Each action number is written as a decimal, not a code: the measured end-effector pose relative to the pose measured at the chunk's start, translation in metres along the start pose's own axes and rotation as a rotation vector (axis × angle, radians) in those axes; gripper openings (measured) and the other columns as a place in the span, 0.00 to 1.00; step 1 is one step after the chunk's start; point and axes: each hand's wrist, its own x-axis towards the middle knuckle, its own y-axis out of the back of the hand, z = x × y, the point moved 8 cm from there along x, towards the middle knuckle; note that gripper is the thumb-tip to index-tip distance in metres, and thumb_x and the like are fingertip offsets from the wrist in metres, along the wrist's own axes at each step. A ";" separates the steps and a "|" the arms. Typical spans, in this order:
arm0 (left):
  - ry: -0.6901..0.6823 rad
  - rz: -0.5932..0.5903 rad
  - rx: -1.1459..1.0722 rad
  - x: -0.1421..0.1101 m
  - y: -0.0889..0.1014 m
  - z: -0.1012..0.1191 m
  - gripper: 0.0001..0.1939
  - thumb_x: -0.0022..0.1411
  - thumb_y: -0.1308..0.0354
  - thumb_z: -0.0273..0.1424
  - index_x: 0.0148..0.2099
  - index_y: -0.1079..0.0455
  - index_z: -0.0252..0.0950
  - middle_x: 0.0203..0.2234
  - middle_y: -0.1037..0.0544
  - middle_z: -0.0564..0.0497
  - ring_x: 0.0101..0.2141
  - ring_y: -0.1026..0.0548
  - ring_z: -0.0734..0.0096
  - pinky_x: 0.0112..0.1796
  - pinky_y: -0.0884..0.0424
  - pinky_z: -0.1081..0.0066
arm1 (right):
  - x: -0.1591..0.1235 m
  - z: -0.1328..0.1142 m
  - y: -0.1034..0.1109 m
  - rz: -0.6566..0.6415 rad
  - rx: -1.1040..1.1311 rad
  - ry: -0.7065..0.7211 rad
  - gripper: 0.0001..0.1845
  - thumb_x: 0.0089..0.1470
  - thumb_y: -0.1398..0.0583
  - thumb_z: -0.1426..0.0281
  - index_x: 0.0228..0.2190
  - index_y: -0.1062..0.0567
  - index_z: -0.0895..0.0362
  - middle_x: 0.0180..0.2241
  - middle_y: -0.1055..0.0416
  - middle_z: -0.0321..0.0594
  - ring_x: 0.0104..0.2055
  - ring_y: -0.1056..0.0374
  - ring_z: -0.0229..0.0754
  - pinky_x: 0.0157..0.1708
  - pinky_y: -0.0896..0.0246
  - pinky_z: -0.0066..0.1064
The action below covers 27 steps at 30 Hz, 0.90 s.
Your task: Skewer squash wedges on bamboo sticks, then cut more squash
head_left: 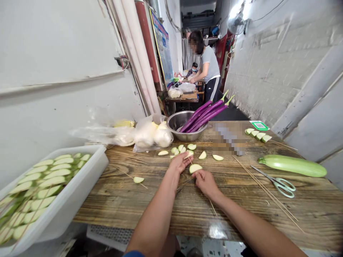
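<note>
My left hand (180, 163) pinches a pale green zucchini slice (189, 154) over the middle of the wooden table. Closed around a thin bamboo skewer (213, 207) is my right hand (205, 182); the skewer's lower end sticks out below the wrist. A half-round zucchini slice (195, 168) sits on that skewer just above my right fingers. The skewer's upper end reaches the slice in my left hand; whether it has gone through cannot be made out. Several loose slices (203, 155) lie just beyond my hands. Another slice (138, 180) rests on a skewer at left.
A white tub (100, 157) of skewered slices stands left. Behind are bagged white vegetables (152, 134) and a steel bowl (171, 125) holding eggplants (203, 116). Scissors (281, 185), a whole zucchini (292, 165) and loose skewers (268, 192) lie right. A person (210, 64) stands at a far table.
</note>
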 end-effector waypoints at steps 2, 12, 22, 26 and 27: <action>0.003 -0.028 0.010 0.001 -0.002 -0.003 0.02 0.55 0.47 0.19 0.32 0.33 0.26 0.25 0.24 0.42 0.26 0.25 0.70 0.32 0.26 0.71 | 0.001 0.001 0.000 0.011 0.006 -0.002 0.18 0.50 0.53 0.65 0.23 0.27 0.59 0.11 0.39 0.32 0.16 0.45 0.35 0.19 0.52 0.25; -0.006 -0.061 -0.092 0.000 -0.005 -0.001 0.07 0.59 0.48 0.29 0.34 0.35 0.28 0.25 0.24 0.42 0.28 0.24 0.67 0.34 0.26 0.66 | 0.005 0.004 0.001 0.018 0.037 -0.007 0.17 0.50 0.53 0.64 0.24 0.28 0.60 0.10 0.43 0.30 0.14 0.47 0.34 0.17 0.53 0.25; -0.128 0.014 -0.018 -0.004 -0.005 0.003 0.05 0.53 0.42 0.23 0.34 0.34 0.27 0.25 0.25 0.42 0.27 0.24 0.67 0.31 0.26 0.68 | 0.001 0.000 0.003 0.048 0.027 0.009 0.15 0.50 0.52 0.66 0.23 0.29 0.58 0.11 0.40 0.32 0.15 0.45 0.36 0.18 0.52 0.25; -0.128 0.025 0.012 -0.006 -0.008 -0.002 0.03 0.52 0.42 0.23 0.32 0.33 0.28 0.23 0.24 0.44 0.25 0.25 0.69 0.30 0.27 0.69 | 0.001 -0.004 0.005 0.071 -0.032 0.051 0.15 0.51 0.53 0.67 0.23 0.29 0.58 0.14 0.36 0.34 0.18 0.42 0.36 0.20 0.50 0.25; -0.141 0.025 0.027 -0.008 -0.010 -0.003 0.02 0.52 0.42 0.23 0.31 0.33 0.28 0.23 0.25 0.45 0.24 0.25 0.69 0.29 0.28 0.70 | 0.002 -0.005 0.006 0.079 -0.056 0.060 0.15 0.51 0.53 0.67 0.23 0.29 0.58 0.15 0.34 0.35 0.18 0.41 0.37 0.21 0.49 0.25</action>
